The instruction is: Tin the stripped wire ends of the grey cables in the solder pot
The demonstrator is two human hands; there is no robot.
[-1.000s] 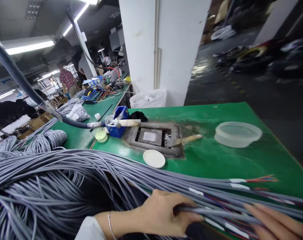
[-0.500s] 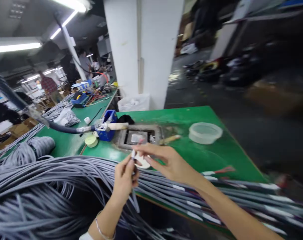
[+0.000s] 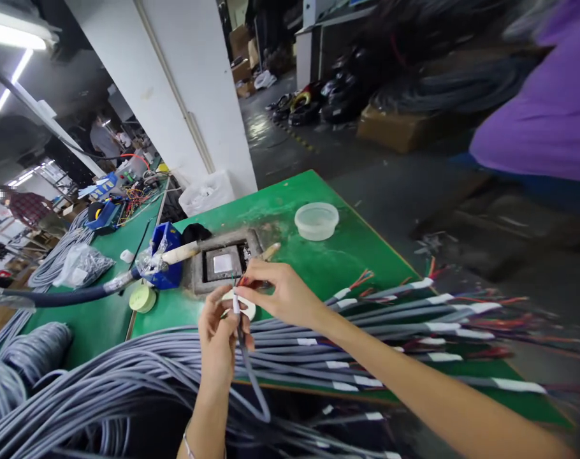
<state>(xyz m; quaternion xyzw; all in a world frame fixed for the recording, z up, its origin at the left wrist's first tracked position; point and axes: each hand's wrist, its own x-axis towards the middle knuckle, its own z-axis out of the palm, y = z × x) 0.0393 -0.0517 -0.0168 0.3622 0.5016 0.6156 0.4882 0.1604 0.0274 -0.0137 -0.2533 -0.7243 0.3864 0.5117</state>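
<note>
My left hand point(image 3: 220, 331) grips a grey cable point(image 3: 250, 376) just below its white-wrapped end, which points up. With finger and thumb closed, my right hand point(image 3: 280, 294) pinches the thin coloured wires point(image 3: 242, 279) that come out of that end. Below both hands a thick bundle of grey cables point(image 3: 175, 347) crosses the bench, many with white bands and bare coloured wires at the right. Just behind my fingers is a square solder pot point(image 3: 201, 271) with a shiny metal surface. A white round piece point(image 3: 248, 309) lies partly hidden behind my hands.
A clear plastic tub point(image 3: 317, 222) stands on the green bench point(image 3: 290, 194). To the left are a blue bin point(image 3: 168, 275), a fume hose point(image 3: 79, 297), a pale green round tin point(image 3: 142, 298) and coiled cable point(image 3: 36, 354). A person in purple point(image 3: 543, 115) is at the right.
My view has swung to the right and tilted, so the bench appears shifted left. A person in purple has come into view. My right fingers have closed on the wires at the cable's end.
</note>
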